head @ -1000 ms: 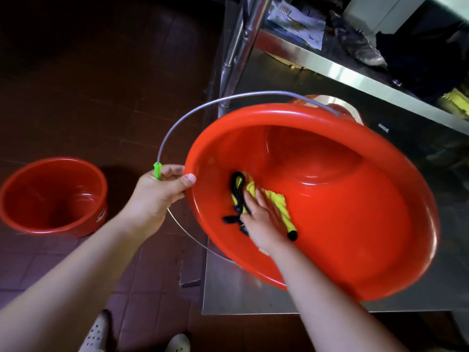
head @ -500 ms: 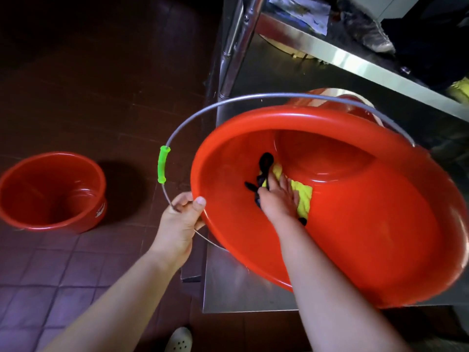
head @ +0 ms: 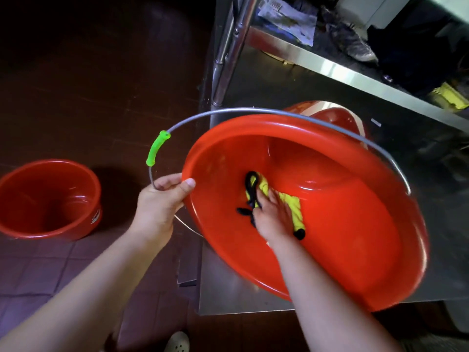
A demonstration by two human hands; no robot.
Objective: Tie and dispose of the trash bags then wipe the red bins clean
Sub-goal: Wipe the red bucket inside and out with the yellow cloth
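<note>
The large red bin (head: 330, 250) fills the centre and right of the frame. It is tilted with its open mouth toward the camera and sits over the steel shelf (head: 228, 288) at the lower middle. The left hand (head: 160, 207) grips the near left rim of this bin, thumb on the inside edge and fingers curled round the outside, and the wire handle (head: 228, 113) passes by these fingers. Compared with half a second ago, the green grip (head: 155, 148) on the wire sits in nearly the same place above the left hand, while one second ago the hand was closed directly at this green grip.

The right hand (head: 274, 217) lies inside the bin with fingers straight and close together, pressing the yellow cloth (head: 291, 207) flat against the inner wall. A black cord (head: 251, 194) of the cloth lies to the left of the fingers. Since half a second ago the right hand and cloth have moved lower and to the right on the wall; then they were higher, close to the bottom of the bin. The bin itself looks turned a little more toward the camera.

A second red bin (head: 48, 199) stands upright on the dark tiled floor (head: 76, 85) at the left edge, as before. Behind the large bin, at upper right, another red container (head: 335, 118) is partly hidden.
</note>
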